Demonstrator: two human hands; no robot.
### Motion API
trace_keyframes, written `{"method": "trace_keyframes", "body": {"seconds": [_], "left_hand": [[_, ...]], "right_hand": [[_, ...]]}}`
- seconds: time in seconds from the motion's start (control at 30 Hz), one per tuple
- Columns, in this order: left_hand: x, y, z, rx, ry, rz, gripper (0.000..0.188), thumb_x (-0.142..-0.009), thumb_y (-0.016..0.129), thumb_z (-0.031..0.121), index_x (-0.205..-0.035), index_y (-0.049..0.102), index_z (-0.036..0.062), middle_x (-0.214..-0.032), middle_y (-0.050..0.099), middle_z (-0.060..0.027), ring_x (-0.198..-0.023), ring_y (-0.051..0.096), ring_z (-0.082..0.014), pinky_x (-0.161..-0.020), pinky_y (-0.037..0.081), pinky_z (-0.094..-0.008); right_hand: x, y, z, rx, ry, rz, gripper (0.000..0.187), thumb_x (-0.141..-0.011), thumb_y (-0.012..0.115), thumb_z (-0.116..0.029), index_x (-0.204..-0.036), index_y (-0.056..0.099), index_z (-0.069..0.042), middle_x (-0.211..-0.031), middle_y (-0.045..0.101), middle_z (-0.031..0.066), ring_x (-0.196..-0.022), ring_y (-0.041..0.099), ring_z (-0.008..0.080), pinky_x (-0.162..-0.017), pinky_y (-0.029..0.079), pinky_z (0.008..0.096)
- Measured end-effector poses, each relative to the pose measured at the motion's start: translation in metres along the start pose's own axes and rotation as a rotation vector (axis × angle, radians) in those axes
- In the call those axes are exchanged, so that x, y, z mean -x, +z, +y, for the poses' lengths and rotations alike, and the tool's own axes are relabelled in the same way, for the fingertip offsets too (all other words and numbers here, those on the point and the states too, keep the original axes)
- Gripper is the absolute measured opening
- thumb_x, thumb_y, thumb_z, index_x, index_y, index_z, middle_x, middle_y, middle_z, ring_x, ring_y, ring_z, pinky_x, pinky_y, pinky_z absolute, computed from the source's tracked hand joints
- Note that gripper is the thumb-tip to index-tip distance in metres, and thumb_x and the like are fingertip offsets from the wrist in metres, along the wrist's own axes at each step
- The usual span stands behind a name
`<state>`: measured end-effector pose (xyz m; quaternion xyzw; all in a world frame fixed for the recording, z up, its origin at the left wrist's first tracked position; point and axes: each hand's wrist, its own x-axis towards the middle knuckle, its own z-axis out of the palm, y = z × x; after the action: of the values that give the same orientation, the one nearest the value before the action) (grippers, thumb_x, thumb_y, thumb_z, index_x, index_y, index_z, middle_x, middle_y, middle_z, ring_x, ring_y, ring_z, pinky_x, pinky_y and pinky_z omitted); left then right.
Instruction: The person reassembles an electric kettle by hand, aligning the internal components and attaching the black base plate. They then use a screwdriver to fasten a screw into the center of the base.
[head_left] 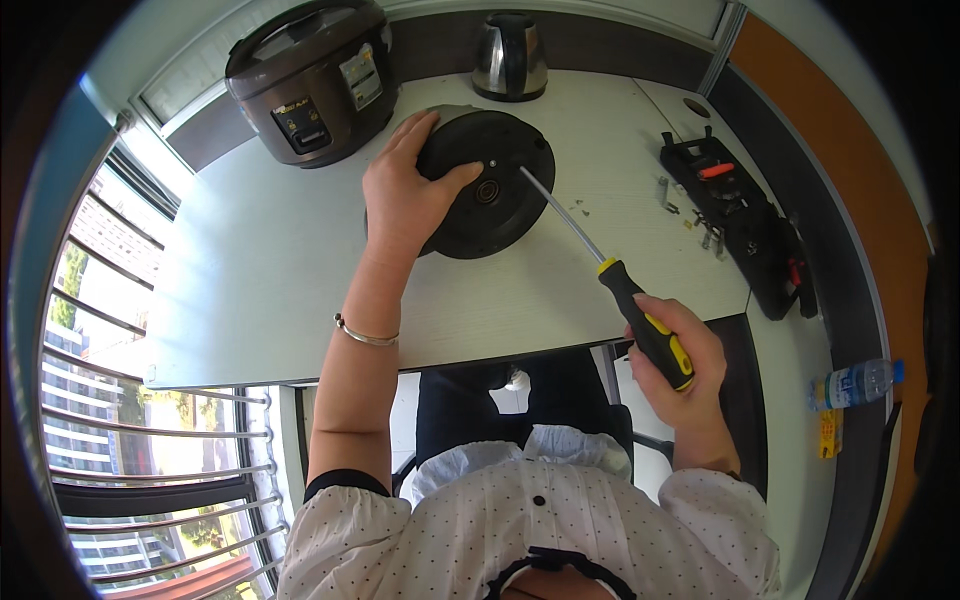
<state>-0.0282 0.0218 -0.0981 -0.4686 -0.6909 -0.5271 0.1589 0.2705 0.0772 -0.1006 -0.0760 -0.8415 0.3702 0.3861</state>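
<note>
A round black plate-like part [500, 225] with a coiled centre and small holes lies tilted on the desk. My left hand [407, 190] grips its left side, thumb across the face and fingers along the rim. A black-and-yellow screwdriver [645, 325] is held in my right hand [690, 355], fingers wrapped round the handle. Its shaft slants up and left, and the tip meets the plate's face right of the centre, near a small bright screw [492, 163]. Whether the tip sits in a hole cannot be made out. What lies under the plate is mostly hidden.
A brown rice cooker [315, 85] stands at the back left, a steel kettle [510, 58] at the back. On the right lies an open black tool case [740, 215] with small loose metal pieces beside it. Farther right are a water bottle [855, 384] and a yellow packet [829, 432].
</note>
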Motion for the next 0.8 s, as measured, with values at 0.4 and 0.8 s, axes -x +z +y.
{"method": "trace_keyframes", "body": {"seconds": [0.4,0.8], "left_hand": [[0.0,0.0,-0.003,-0.024,0.024,0.001,0.058,-0.061,0.079,0.021,-0.11,0.061,-0.0035,-0.115,0.062,-0.0151,-0.097,0.063,-0.0286,-0.083,0.051,-0.0333],[0.001,-0.001,-0.004,0.0,0.004,-0.002,0.059,-0.062,0.079,0.021,-0.112,0.061,-0.0026,-0.117,0.061,-0.015,-0.1,0.063,-0.029,-0.085,0.051,-0.0335]], "right_hand": [[-0.01,0.01,0.003,0.038,-0.091,-0.006,0.041,-0.069,0.064,0.002,-0.11,0.058,0.006,-0.08,0.058,0.0141,-0.064,0.056,0.0203,-0.059,0.044,0.0266],[-0.012,0.013,0.0,0.077,-0.104,-0.05,0.042,-0.069,0.065,0.001,-0.111,0.058,0.002,-0.082,0.059,0.0134,-0.065,0.058,0.023,-0.059,0.046,0.029]]}}
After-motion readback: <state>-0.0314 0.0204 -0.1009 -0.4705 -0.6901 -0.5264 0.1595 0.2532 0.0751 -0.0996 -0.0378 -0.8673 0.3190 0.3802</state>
